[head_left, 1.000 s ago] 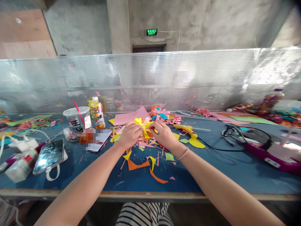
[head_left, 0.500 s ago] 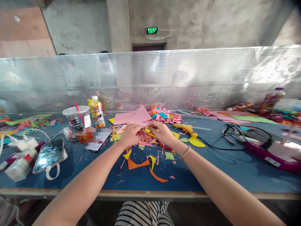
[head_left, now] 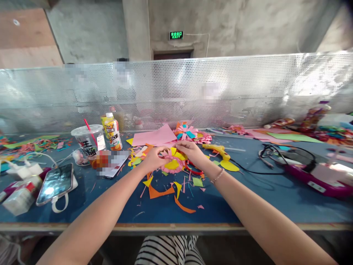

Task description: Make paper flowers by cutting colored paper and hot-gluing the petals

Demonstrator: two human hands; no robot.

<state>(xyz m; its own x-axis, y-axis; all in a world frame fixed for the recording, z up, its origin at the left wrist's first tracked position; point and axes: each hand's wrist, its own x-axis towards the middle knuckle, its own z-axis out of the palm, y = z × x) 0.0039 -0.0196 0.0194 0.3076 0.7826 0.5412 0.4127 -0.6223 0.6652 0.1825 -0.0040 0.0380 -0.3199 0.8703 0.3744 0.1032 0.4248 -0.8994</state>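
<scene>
Between my hands is a pink paper flower (head_left: 174, 170) with yellow paper pieces on its middle, its face turned toward me. My left hand (head_left: 154, 158) grips the flower's left edge, thumb in front. The fingers of my right hand (head_left: 191, 151) are closed at its upper right edge, by the yellow pieces. A red-handled tool (head_left: 196, 170), partly hidden, lies just below my right hand. Right of that hand rest a yellow glue gun (head_left: 219, 150) and a yellow paper oval (head_left: 230, 165). Another pink flower with blue pieces (head_left: 186, 131) lies behind my hands.
Paper scraps, including an orange offcut (head_left: 158, 192), litter the blue table (head_left: 209, 206). At left are a plastic cup (head_left: 87, 143), a drink bottle (head_left: 114, 134) and a phone (head_left: 56, 184). A purple device (head_left: 317, 184) with cables lies right. A perforated metal screen (head_left: 176, 92) stands behind.
The flower has tilted up, so its pink rim and yellow middle now show between my hands. My left fingers have shifted to its left edge. The view has moved slightly.
</scene>
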